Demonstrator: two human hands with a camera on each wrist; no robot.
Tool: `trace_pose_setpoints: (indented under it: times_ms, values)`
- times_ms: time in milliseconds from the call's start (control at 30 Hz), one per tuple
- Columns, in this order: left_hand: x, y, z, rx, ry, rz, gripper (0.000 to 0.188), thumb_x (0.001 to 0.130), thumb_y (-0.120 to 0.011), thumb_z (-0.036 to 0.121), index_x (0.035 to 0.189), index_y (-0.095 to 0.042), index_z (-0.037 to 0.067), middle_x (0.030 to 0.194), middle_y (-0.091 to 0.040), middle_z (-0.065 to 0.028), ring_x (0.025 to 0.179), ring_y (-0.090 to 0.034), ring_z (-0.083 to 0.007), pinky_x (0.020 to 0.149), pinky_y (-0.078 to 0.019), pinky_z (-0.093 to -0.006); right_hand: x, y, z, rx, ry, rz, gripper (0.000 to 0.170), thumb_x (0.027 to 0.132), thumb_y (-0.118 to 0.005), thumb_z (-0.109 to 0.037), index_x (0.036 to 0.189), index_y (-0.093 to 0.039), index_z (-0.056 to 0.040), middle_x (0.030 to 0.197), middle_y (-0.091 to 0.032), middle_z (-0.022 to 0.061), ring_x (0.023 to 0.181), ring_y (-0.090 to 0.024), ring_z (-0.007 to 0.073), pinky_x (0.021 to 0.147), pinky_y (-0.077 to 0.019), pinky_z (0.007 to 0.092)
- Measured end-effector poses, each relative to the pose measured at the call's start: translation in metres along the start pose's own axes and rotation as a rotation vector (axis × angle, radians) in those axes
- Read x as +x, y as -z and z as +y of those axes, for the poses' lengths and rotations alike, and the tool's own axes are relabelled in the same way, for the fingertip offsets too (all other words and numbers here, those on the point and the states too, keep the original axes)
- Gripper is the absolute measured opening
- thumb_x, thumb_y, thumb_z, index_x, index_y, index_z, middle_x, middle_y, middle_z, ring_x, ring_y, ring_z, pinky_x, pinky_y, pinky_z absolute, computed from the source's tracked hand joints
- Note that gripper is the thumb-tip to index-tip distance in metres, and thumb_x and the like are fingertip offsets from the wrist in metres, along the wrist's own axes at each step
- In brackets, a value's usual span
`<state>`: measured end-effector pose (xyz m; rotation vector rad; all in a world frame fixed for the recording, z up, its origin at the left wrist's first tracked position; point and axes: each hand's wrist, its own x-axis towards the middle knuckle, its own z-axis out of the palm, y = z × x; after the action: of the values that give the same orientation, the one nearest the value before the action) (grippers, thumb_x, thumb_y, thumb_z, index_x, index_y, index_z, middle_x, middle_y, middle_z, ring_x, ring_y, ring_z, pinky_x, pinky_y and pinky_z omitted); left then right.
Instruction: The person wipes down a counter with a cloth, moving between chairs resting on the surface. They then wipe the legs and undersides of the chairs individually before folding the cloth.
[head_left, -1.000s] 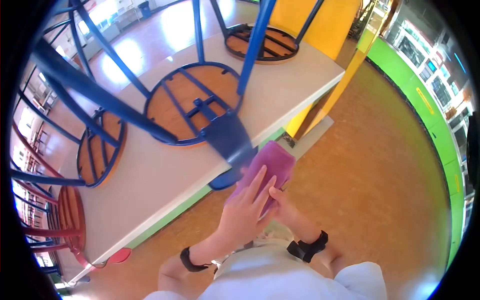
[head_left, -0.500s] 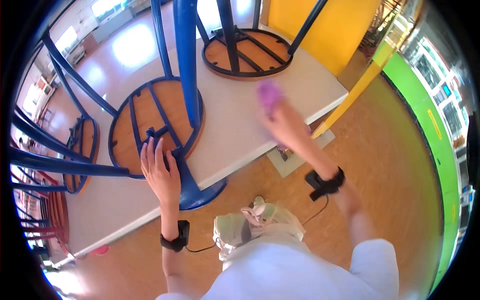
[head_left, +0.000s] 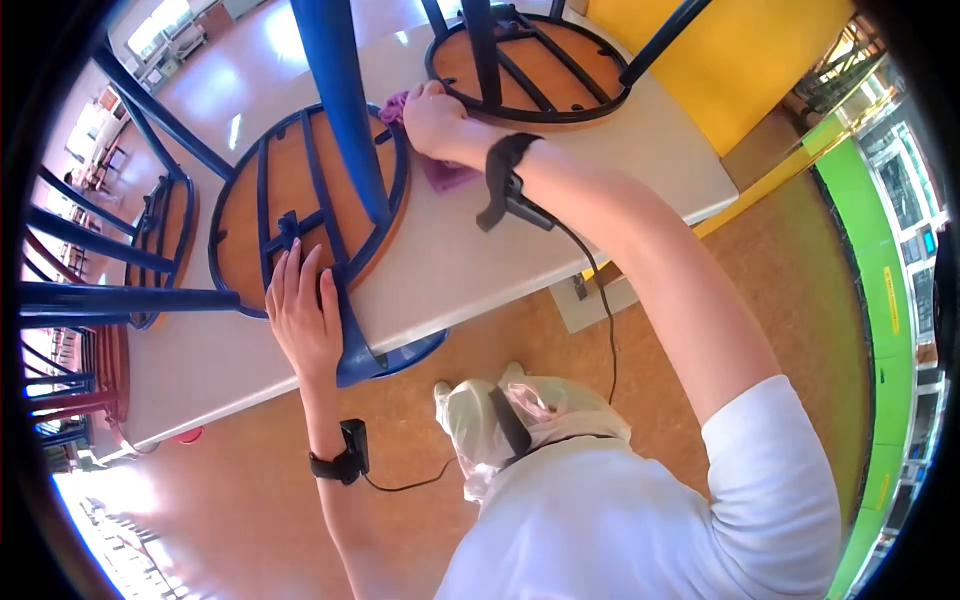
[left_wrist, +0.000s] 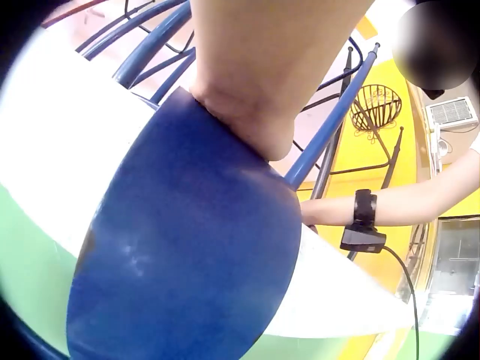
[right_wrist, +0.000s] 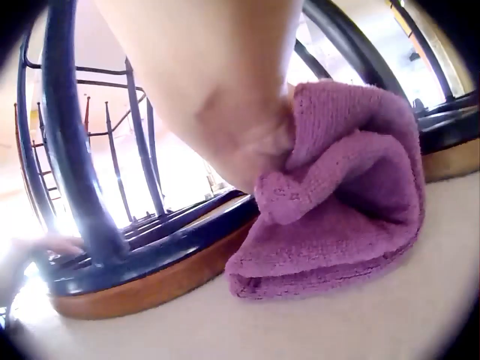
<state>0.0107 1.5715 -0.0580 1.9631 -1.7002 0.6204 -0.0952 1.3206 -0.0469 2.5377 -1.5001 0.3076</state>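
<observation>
Cloth (right_wrist: 341, 225), judged light, soft, best bunched, is gripped by right hand (head_left: 435, 120) beside blue chair (head_left: 285, 185), which is touched by left hand (head_left: 307, 318), fingers straight.

I count: cloth (right_wrist: 337, 195), one; left hand (head_left: 305, 318), one; right hand (head_left: 433, 120), one; wristbands (head_left: 338, 467), two; table (head_left: 440, 270), one; upturned chairs (head_left: 335, 175), at least four; wire basket (left_wrist: 376, 107), one.

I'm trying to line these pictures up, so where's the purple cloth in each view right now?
Head: the purple cloth is at upper centre, held by the right hand.
Left wrist: not visible.
Right wrist: centre to right, large in the picture.
Shared landmark: the upturned blue chair, in all three views.
</observation>
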Motion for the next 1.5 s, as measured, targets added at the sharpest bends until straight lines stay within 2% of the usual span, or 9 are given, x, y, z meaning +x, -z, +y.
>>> trace_pose_setpoints:
  times_ms: [233, 267, 367, 800, 1000, 1033, 1133, 1300, 1500]
  values:
    - [0.002, 0.003, 0.001, 0.034, 0.019, -0.007, 0.026, 0.089, -0.046, 0.024, 0.1, -0.063, 0.008, 0.123, -0.053, -0.0125, 0.116, -0.046, -0.0298, 0.091, -0.0363, -0.0395, 0.09, -0.029, -0.004, 0.205, 0.064, 0.232, 0.032, 0.086, -0.044, -0.017, 0.114, -0.046, -0.0008, 0.094, -0.061, 0.0202, 0.082, -0.063, 0.0286, 0.068, -0.0507, 0.0349]
    - [0.002, 0.002, -0.001, 0.009, 0.022, -0.012, 0.025, 0.087, -0.049, 0.025, 0.098, -0.064, 0.008, 0.123, -0.052, -0.0131, 0.116, -0.046, -0.03, 0.09, -0.0371, -0.0396, 0.126, -0.059, -0.015, 0.202, 0.018, 0.296, 0.023, 0.085, -0.048, -0.013, 0.098, -0.066, -0.0085, 0.109, -0.055, 0.0126, 0.094, -0.061, 0.0313, 0.077, -0.0484, 0.0425]
    - [0.003, 0.002, -0.004, -0.005, 0.047, -0.023, 0.025, 0.086, -0.049, 0.023, 0.096, -0.064, 0.007, 0.123, -0.053, -0.0123, 0.116, -0.046, -0.0292, 0.091, -0.0368, -0.039, 0.143, -0.071, -0.024, 0.186, -0.041, 0.312, 0.023, 0.085, -0.048, -0.014, 0.101, -0.065, -0.0091, 0.111, -0.054, 0.0113, 0.097, -0.059, 0.0316, 0.078, -0.048, 0.0427]
    - [0.002, 0.001, 0.001, 0.013, 0.021, 0.045, 0.025, 0.086, -0.051, 0.027, 0.093, -0.065, 0.007, 0.123, -0.052, -0.0121, 0.115, -0.044, -0.0301, 0.09, -0.0355, -0.0404, -0.097, 0.013, 0.07, 0.221, 0.382, 0.045, 0.033, 0.079, -0.056, -0.01, 0.111, -0.05, -0.0046, 0.109, -0.047, 0.0169, 0.081, -0.059, 0.032, 0.063, -0.0515, 0.0419]
    - [-0.001, 0.004, -0.002, -0.074, 0.013, 0.021, 0.028, 0.09, -0.046, 0.029, 0.1, -0.063, 0.009, 0.117, -0.055, -0.0088, 0.111, -0.047, -0.0288, 0.091, -0.0359, -0.0393, -0.186, 0.05, 0.011, 0.318, 0.48, -0.152, 0.03, 0.076, -0.054, -0.007, 0.105, -0.051, -0.0027, 0.109, -0.048, 0.0164, 0.078, -0.059, 0.0285, 0.057, -0.0509, 0.0401]
    - [-0.002, 0.005, -0.006, -0.086, -0.012, 0.008, 0.031, 0.091, -0.043, 0.031, 0.101, -0.063, 0.009, 0.118, -0.055, -0.0087, 0.112, -0.047, -0.0288, 0.091, -0.0355, -0.0395, -0.196, 0.032, -0.002, 0.472, 0.63, 0.147, 0.026, 0.075, -0.053, -0.009, 0.1, -0.053, -0.0042, 0.104, -0.05, 0.0154, 0.078, -0.058, 0.0254, 0.053, -0.0486, 0.0392]
    - [0.0, 0.006, -0.009, -0.129, -0.068, -0.017, 0.039, 0.093, -0.034, 0.034, 0.103, -0.062, 0.008, 0.12, -0.054, -0.0088, 0.114, -0.046, -0.0291, 0.095, -0.0336, -0.0402, -0.213, 0.04, -0.047, 0.202, 0.465, 0.192, 0.022, 0.071, -0.057, -0.013, 0.093, -0.059, -0.0078, 0.099, -0.052, 0.0077, 0.083, -0.056, 0.0208, 0.054, -0.0471, 0.0334]
    - [-0.006, 0.002, -0.008, -0.094, -0.077, -0.077, 0.043, 0.094, -0.029, 0.034, 0.106, -0.06, 0.006, 0.121, -0.054, -0.0089, 0.116, -0.044, -0.0292, 0.097, -0.0316, -0.0409, -0.211, 0.033, 0.044, 0.471, 0.465, 0.075, 0.028, 0.075, -0.056, -0.01, 0.103, -0.055, -0.0069, 0.106, -0.051, 0.0096, 0.086, -0.057, 0.0255, 0.063, -0.0515, 0.0364]
    - [-0.006, -0.001, -0.009, -0.041, -0.092, -0.049, 0.041, 0.094, -0.03, 0.033, 0.103, -0.059, 0.005, 0.118, -0.054, -0.0096, 0.115, -0.045, -0.03, 0.096, -0.0326, -0.0403, -0.186, 0.008, 0.267, 0.096, -0.238, 0.045, 0.024, 0.08, -0.053, -0.012, 0.103, -0.054, -0.0043, 0.108, -0.054, 0.0167, 0.081, -0.061, 0.0315, 0.066, -0.0506, 0.043]
